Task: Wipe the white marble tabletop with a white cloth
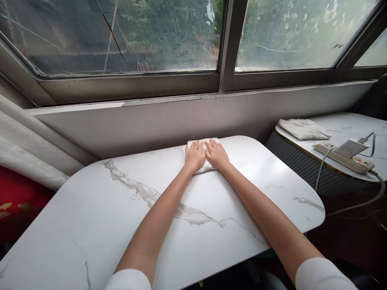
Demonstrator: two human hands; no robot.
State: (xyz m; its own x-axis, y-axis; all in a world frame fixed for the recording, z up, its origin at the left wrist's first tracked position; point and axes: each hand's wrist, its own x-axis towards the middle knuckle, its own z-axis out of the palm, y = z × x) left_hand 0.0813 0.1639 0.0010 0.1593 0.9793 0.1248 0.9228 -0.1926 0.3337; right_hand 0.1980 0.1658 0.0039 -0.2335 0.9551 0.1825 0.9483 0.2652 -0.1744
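Both arms reach out to the far edge of a white marble-patterned table (121,225). There a white cloth (208,166) lies flat on the tabletop, partly covered by my hands. My left hand (195,156) presses on the cloth's left part with its fingers stretched forward. On the right part of the same cloth rests my right hand (217,154), palm down and fingers extended. The two hands lie side by side, almost touching, and neither is wrapped around the cloth.
A second marbled table (338,121) stands at the right, bearing a folded white cloth (304,129) and a power strip (343,158) with a white charger (352,148) and cables. A low wall (169,121) and window run behind. A pale curtain (27,141) hangs at the left.
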